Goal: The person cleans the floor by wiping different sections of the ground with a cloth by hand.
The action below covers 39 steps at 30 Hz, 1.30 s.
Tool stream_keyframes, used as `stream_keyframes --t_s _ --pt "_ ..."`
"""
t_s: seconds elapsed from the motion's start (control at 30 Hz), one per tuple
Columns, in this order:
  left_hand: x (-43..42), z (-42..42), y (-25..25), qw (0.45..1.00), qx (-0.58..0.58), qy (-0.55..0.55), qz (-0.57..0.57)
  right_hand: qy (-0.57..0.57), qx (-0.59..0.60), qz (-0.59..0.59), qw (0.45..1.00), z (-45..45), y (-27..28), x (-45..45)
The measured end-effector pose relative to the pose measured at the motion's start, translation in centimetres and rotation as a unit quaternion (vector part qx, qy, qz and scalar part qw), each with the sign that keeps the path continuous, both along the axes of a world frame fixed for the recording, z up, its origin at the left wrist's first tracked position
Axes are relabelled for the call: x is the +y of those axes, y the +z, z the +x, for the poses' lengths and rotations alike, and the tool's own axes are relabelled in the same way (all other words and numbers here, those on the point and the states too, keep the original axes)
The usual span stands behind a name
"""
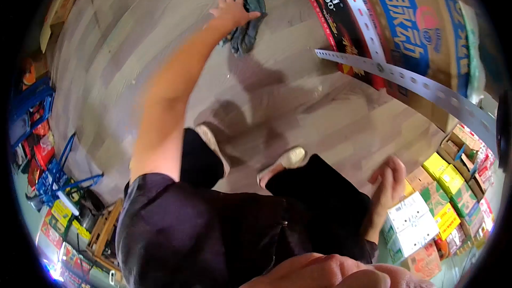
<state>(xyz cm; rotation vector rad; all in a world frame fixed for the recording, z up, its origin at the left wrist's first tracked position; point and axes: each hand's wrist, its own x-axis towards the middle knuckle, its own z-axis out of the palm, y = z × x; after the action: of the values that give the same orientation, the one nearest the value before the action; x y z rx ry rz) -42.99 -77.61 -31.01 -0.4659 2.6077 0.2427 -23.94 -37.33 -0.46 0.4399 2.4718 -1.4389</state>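
A dark green-grey cloth [245,37] lies bunched on the wood-look floor [288,90], near the top of the view. My left hand [231,13] rests on the cloth at the end of my outstretched arm, its fingers and thumb spread; part of the cloth is hidden beneath the palm. My right hand [389,181] hangs at the lower right, beside my knee and near some stacked boxes. Its fingers are loosely curled and apart, with nothing visible in them.
A perforated metal rack frame [416,78] stands at the upper right, with a black-red box [341,16] and a large carton [442,32]. Small boxes, including a white one [413,224], fill the lower right. A blue metal frame [64,181] and wooden crate [104,232] are left.
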Motion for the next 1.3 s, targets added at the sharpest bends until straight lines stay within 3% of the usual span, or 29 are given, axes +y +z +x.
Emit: stream_keyframes --t_s 0.03,0.13,0.2,0.27,0.3,0.37,0.43,0.53,0.67,0.7,0.87,0.97,1.1,1.2,1.3 --pt "1.8 -0.4 -3.0 0.996 0.052 0.058 0.037 -0.027 0.061 -0.029 0.997 0.6 -0.6 0.3" --pt "7.3 0.4 -5.7 0.988 0.152 0.025 -0.029 0.067 0.227 -0.070 0.969 -0.4 -2.1 1.0" --pt "11.9 4.1 -6.8 0.971 0.193 -0.140 -0.029 0.033 0.264 -0.092 0.960 -1.6 -2.0 0.4" --pt "14.2 7.6 -6.5 0.909 0.200 -0.358 0.080 -0.004 0.320 -0.119 0.940 -2.2 -1.4 -0.4" --pt "13.8 6.3 -5.7 0.906 0.209 -0.361 0.073 -0.003 0.296 -0.129 0.946 -2.2 -1.2 -1.1" --pt "13.7 5.1 -4.7 0.887 0.170 -0.374 0.212 0.049 0.278 -0.142 0.949 -2.1 -0.8 -1.5" --pt "12.3 -0.1 -0.5 0.935 0.130 -0.285 0.165 0.073 0.283 -0.159 0.943 -1.5 0.0 -1.6" --pt "11.6 -5.9 -2.2 0.935 0.322 -0.144 0.030 0.092 0.307 -0.149 0.936 -1.0 -0.1 -0.9" --pt "13.8 -9.6 -7.2 0.981 0.174 -0.056 -0.067 0.096 0.316 -0.148 0.932 -0.6 0.0 -0.9" --pt "13.5 -10.4 -8.2 0.979 0.185 -0.046 -0.072 0.095 0.313 -0.143 0.934 -0.5 0.2 -0.9" --pt "12.8 -8.8 -7.5 0.958 0.191 -0.204 -0.061 0.077 0.287 -0.110 0.948 -0.3 0.4 -0.6" --pt "15.4 -5.1 -5.4 0.939 0.146 -0.311 0.008 0.093 0.293 -0.131 0.943 -0.9 0.4 -1.2" --pt "18.8 0.0 -6.4 0.883 0.186 -0.419 0.101 0.122 0.278 -0.164 0.939 -0.4 1.0 -2.8" --pt "19.2 0.6 -6.2 0.880 0.163 -0.399 0.199 0.127 0.273 -0.176 0.937 0.4 1.6 -3.5" --pt "17.5 -4.4 -8.1 0.871 0.003 -0.428 0.241 0.087 0.308 -0.187 0.929 0.9 2.2 -3.1"
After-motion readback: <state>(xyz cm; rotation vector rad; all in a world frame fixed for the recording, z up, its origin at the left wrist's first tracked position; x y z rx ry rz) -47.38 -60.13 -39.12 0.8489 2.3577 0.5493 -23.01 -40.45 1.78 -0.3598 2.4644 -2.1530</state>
